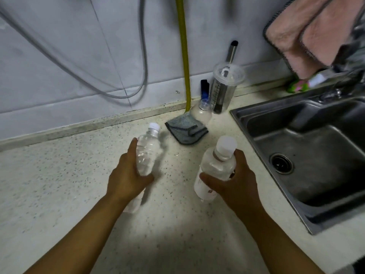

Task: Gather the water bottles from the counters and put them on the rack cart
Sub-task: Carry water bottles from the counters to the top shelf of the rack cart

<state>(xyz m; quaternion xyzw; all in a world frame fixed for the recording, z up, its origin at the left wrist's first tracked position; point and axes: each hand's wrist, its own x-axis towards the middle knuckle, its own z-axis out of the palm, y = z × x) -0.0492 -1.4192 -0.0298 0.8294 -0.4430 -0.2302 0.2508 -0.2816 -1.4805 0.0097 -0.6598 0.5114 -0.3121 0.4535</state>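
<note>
My left hand [126, 175] grips a clear ribbed water bottle [147, 153] with a white cap, tilted over the speckled counter [59, 184]. My right hand [237, 180] holds a second, wider bottle [215, 169] with a white cap and a white label, also tilted. A third small bottle [201, 113] with a clear cap stands at the back of the counter, next to the yellow hose. The rack cart is out of view.
A steel sink [308, 155] lies to the right. A folded grey cloth [186, 130], a clear lidded tumbler [225, 89] and a blue lighter [205, 89] sit by the wall. A yellow hose [184, 56] and grey cables hang down. A pink towel [308, 32] hangs top right.
</note>
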